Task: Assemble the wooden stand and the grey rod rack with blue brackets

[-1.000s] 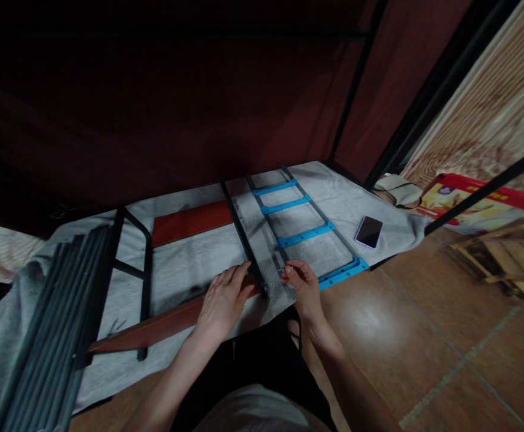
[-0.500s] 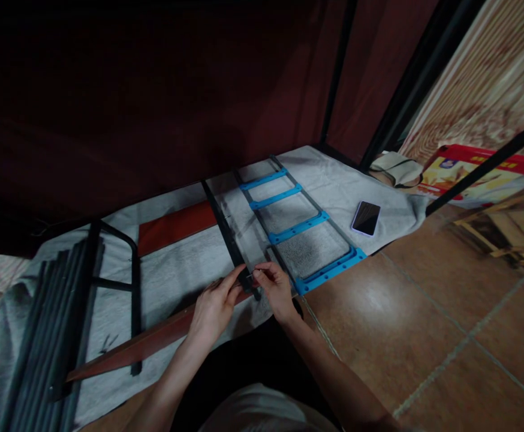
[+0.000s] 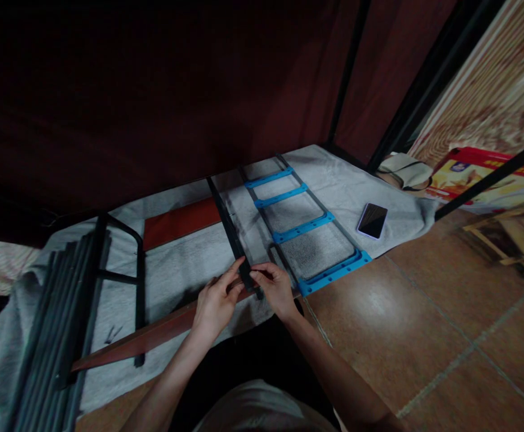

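Note:
My left hand (image 3: 219, 300) is closed round the near end of a long black bar (image 3: 229, 231), where a reddish-brown board (image 3: 163, 331) meets it. My right hand (image 3: 276, 291) is at the bar's right side, thumb and fingertips pinched together against it; whatever lies between them is too small to make out. The board runs left from my left hand to a black frame with a crossbar (image 3: 139, 294). A second red board (image 3: 181, 224) lies farther back, between the frame and the bar.
Blue brackets on grey rails (image 3: 304, 227) lie right of my hands, with a phone (image 3: 372, 220) beyond. Several dark tubes (image 3: 55, 324) are stacked at the left on the grey cloth (image 3: 397, 210). A wooden rack (image 3: 514, 237) and a red-yellow box (image 3: 482, 180) stand at right.
The view has shifted slightly, so things sit a little farther right. A thin metal piece seen before between my right fingertips and the bar no longer shows; the fingertips are now against the bar.

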A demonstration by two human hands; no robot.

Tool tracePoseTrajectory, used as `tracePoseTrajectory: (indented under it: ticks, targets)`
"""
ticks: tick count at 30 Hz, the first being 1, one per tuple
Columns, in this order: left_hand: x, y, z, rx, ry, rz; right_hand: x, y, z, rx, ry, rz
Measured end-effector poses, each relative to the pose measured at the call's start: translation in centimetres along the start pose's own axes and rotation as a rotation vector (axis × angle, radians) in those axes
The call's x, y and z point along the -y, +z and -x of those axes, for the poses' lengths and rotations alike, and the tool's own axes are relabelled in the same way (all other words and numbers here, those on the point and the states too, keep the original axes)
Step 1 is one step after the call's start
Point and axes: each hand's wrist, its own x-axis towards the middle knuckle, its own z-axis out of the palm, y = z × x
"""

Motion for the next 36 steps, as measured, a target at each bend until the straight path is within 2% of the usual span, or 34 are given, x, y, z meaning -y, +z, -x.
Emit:
tracePoseTrajectory:
  ticks: [14,23,27,36]
  targets:
    - [0.3,0.2,-0.2,0.007,0.051,-0.045,-0.5,0.2,0.5,0.004,-0.024,0.123]
    - [-0.3,-0.4,-0.8,0.113,0.060,-0.127,-1.2,0.0,0.3,-0.007,-0.218,0.510]
    - [-0.4,-0.5,-0.9,0.107,0.070,-0.131,-0.7,-0.1,0.5,0.005,-0.254,0.635]
    - [-0.3,-0.5,-1.0,0.105,0.056,-0.079,0.1,-1.1,1.0,0.119,-0.169,0.279]
